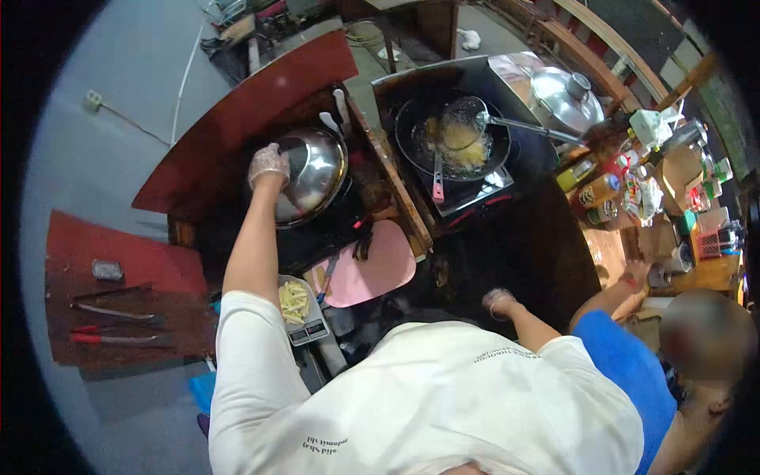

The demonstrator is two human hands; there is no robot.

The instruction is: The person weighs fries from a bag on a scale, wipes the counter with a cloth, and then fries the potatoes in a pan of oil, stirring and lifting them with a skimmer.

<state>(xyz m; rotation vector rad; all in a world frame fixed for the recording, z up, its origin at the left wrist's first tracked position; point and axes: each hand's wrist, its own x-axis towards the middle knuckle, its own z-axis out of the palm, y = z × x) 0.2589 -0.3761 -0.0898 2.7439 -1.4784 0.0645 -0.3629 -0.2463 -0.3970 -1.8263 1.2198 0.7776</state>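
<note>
My left hand (270,165), in a clear plastic glove, is closed at the top of a shiny metal lid (313,176) that covers a round pan on the left stove. The grip itself is partly hidden by the hand. My right hand (499,302), gloved too, hangs low over the dark area at the right; its fingers are too small and blurred to read. Ahead of it, a black wok (412,142) holds frying food (467,152) in oil, with a strainer (542,129) and a pink-handled utensil (438,184) resting in it.
Sliced fries (294,302) sit on a scale (310,332) beside a pink cutting board (372,269). Tongs (119,339) lie on a red board at left. Another metal lid (567,100) is at back right. A co-worker in blue (625,372) reaches toward bottles (598,191) on the right.
</note>
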